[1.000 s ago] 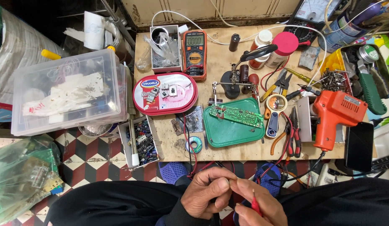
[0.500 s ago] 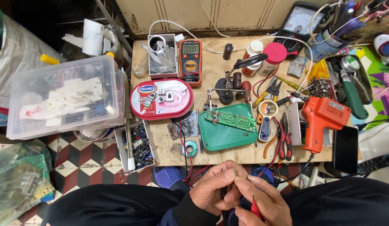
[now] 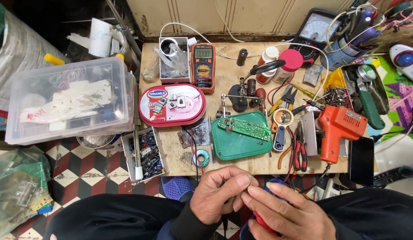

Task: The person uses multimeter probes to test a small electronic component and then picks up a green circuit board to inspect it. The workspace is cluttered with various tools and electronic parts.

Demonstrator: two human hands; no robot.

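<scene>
Worn wooden tabletop (image 3: 224,155), glossy green plastic tray (image 3: 235,146) — clear plastic box (image 3: 68,102)

Electronics repair workshop, multimeter (image 3: 203,64), soldering gun (image 3: 337,133), circuit board (image 3: 244,128)

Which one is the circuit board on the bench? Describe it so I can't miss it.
Start at the wooden table and find the green tray near its front edge, above the hands. The circuit board lies slantwise across the tray's top. It is the only long, narrow green strip studded with small parts.
</scene>
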